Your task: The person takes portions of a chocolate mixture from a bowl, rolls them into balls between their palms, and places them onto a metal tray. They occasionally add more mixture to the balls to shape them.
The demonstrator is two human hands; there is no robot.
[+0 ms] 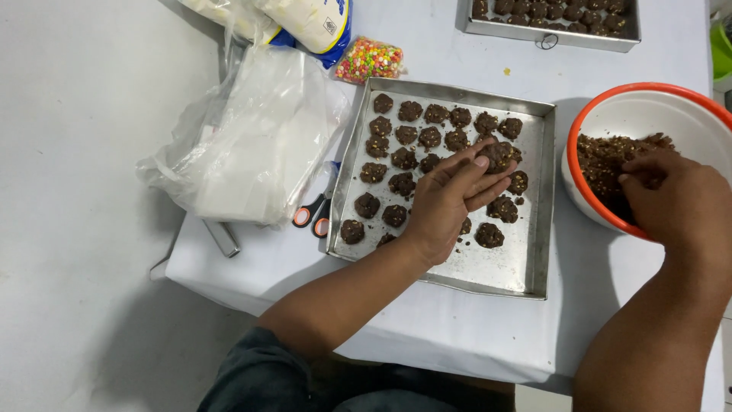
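Now lumpy dough mound (497, 156), left hand (450, 200), metal tray (503, 267)

Metal baking tray (526, 263): square, shallow, silver, flat on the white table, centre of scene. Holds rows of dark brown dough lumps (404, 159), rough and round, filling its far and left parts; near right corner bare apart from crumbs. One dough lump (497, 156) sits under the fingertips of the left hand (450, 200), right of centre in the tray.

Bowl (648, 95): white inside, orange rim, just right of the tray. Contains a mound of brown dough mix (602, 160) with pale flecks; the right hand (675, 200) is dipped into it.
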